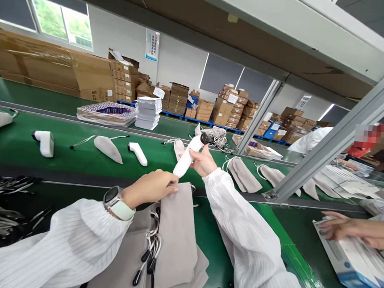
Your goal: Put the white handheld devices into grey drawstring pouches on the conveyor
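The right hand (205, 161) is grasping a white handheld device (185, 162), thumb and fingers wrapped around its middle. The device is held at a slant, black head up and plain rounded end down, just above the near edge of the green belt (72, 160). Gripping it mid-body seems to leave that narrow lower end free and directed towards the grey pouch (177, 241) below.

The left hand (151, 186) pinches the top edge of this pouch between thumb and fingers, probably to steady its mouth while the rest lies flat. The device's lower end comes right beside the left fingers; whether it touches the cloth or is inside the mouth, I cannot tell, because the fingers cover that spot.

The pouch rests on other grey pouches, stacked close to the body, likely so that the top one is within easy reach. White cords (151, 248) with black ends bunch along its left side, off most of its face.

On the belt, a second device (139, 154) lies near a loose pouch (108, 149), with spacing that keeps each easy to pick up. At far right, a co-worker's hand (349, 229) rests on a stack of papers (366, 260).
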`<control>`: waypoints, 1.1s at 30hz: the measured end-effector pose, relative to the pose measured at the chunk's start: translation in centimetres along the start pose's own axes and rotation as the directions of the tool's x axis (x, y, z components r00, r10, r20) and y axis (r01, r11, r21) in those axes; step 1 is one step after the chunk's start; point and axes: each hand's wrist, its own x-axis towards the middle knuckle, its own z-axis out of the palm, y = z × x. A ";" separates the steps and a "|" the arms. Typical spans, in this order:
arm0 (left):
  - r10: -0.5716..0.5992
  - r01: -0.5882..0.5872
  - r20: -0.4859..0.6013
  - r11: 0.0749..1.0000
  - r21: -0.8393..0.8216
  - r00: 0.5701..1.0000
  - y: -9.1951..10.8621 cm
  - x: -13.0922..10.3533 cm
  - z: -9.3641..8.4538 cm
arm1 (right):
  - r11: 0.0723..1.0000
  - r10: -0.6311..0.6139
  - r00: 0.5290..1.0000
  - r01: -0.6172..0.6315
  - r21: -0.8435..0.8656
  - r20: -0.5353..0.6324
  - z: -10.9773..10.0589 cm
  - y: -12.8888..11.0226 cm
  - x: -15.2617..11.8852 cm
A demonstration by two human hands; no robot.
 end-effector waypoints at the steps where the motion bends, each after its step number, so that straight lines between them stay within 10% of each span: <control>1: 0.007 -0.009 -0.041 0.999 -0.045 0.999 0.2 -0.1 -0.3 | 1.000 -0.017 1.000 0.017 0.005 0.008 0.6 -0.4 -0.3; 13: 0.035 -0.103 -0.396 0.983 -0.151 0.918 1.1 0.2 -0.8 | 0.991 -0.125 0.982 0.118 -0.064 -0.138 0.5 -2.0 -0.5; 20: -0.041 -0.085 -0.708 0.986 -0.143 0.705 -0.1 0.6 -0.5 | 0.919 0.260 0.951 -0.192 -0.343 0.166 2.9 -0.4 -1.8; 24: -0.079 -0.012 -0.744 0.993 -0.116 0.663 -1.5 0.6 -1.3 | 0.841 0.252 0.953 -0.129 -0.525 0.170 3.9 0.3 -2.5; 26: -0.177 0.106 -0.668 0.984 -0.146 0.723 -1.5 0.2 -1.8 | 0.784 -0.035 0.999 0.052 -0.619 0.040 2.8 0.2 -2.3; 29: -0.261 0.183 -0.226 0.932 -0.313 0.939 0.2 -0.9 -2.3 | 0.512 -0.491 0.861 0.159 -0.844 -0.135 -0.9 -0.4 -1.2; 31: -0.141 0.103 -0.040 0.865 -0.491 0.989 2.0 -1.5 -2.5 | 0.434 -0.553 0.810 0.080 -0.897 -0.196 -3.5 -1.0 -0.4; 33: -0.164 0.051 -0.101 0.729 -0.682 0.981 3.4 -1.8 -2.8 | 0.601 -0.381 0.893 0.043 -0.798 -0.238 -4.7 -1.5 0.0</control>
